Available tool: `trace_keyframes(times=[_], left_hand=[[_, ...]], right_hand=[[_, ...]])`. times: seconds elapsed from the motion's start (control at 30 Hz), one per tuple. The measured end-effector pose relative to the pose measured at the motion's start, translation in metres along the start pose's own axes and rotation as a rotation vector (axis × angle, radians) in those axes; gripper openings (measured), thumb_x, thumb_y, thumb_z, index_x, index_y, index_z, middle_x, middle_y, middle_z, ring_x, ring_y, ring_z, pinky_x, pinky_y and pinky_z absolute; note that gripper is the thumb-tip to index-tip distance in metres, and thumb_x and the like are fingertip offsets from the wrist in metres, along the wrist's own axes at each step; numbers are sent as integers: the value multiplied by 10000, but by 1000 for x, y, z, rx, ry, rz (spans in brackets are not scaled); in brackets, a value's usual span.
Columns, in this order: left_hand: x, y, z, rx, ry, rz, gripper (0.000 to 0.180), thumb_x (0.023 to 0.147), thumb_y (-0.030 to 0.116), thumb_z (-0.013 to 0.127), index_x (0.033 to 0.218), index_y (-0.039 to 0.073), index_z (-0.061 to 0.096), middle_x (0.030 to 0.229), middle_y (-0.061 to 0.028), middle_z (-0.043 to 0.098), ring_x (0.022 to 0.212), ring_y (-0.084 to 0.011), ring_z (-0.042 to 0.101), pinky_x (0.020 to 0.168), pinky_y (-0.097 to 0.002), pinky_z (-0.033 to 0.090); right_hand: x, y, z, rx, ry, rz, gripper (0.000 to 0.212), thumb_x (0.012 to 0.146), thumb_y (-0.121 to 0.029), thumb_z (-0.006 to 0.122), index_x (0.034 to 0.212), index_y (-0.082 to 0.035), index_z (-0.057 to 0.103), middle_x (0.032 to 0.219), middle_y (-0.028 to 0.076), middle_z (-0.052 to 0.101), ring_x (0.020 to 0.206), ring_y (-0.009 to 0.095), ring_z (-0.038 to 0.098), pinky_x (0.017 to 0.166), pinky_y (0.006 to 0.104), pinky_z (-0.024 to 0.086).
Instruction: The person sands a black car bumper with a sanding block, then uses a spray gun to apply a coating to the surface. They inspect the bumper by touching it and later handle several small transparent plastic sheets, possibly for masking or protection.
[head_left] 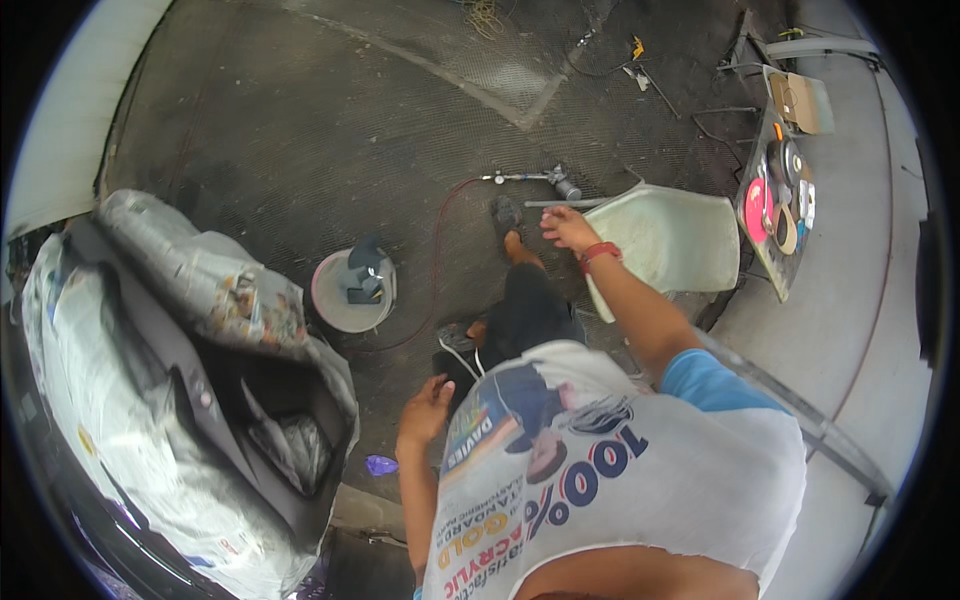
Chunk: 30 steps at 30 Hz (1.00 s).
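My right hand is stretched forward with its fingers apart and nothing in them. It hangs above the edge of a whitish plastic chair, a red band round its wrist. My left hand is low beside my left thigh, loosely bent, with no object visible in it. On the floor ahead lies a spray gun with a metal cup, joined to a gauge and a thin red hose. To the left stands a white bucket holding dark grey pieces and a small dark block.
A car body masked with paper and plastic fills the left side, a dark opening facing me. A narrow table at the right carries a pink round lid, cans and cardboard. A purple scrap lies on the floor near my left arm.
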<state>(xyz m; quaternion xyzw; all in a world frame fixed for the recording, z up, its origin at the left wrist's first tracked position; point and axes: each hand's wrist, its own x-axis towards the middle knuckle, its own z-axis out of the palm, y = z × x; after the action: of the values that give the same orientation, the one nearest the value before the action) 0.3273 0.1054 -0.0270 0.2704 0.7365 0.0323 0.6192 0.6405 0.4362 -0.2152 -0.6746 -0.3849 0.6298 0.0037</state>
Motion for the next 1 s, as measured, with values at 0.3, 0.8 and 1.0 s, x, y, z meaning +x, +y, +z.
trace_keyframes(times=[0.3, 0.8, 1.0], left_hand=[[278, 204, 150, 424, -252, 774, 597, 1061, 510, 593, 1539, 153, 574, 1556, -161, 585, 1511, -349, 481, 1270, -598, 311], [464, 210, 225, -129, -305, 894, 424, 731, 344, 754, 1077, 102, 789, 1216, -78, 756, 1309, -284, 620, 1209, -518, 399], [459, 216, 222, -77, -316, 791, 424, 733, 325, 776, 1091, 98, 784, 1224, -91, 748, 1313, -300, 613, 1217, -521, 385]], right_hand=[[319, 65, -6, 342, 367, 448, 766, 1048, -385, 707, 1625, -16, 363, 1344, 163, 655, 1062, 258, 731, 820, 415, 620], [604, 247, -4, 1180, 739, 575, 561, 1085, -300, 684, 1535, -23, 495, 1420, 221, 642, 1138, 320, 717, 897, 480, 678], [579, 146, 8, 1240, 958, 344, 333, 1091, -125, 630, 1407, -67, 541, 1137, 68, 753, 995, 216, 724, 746, 413, 617]])
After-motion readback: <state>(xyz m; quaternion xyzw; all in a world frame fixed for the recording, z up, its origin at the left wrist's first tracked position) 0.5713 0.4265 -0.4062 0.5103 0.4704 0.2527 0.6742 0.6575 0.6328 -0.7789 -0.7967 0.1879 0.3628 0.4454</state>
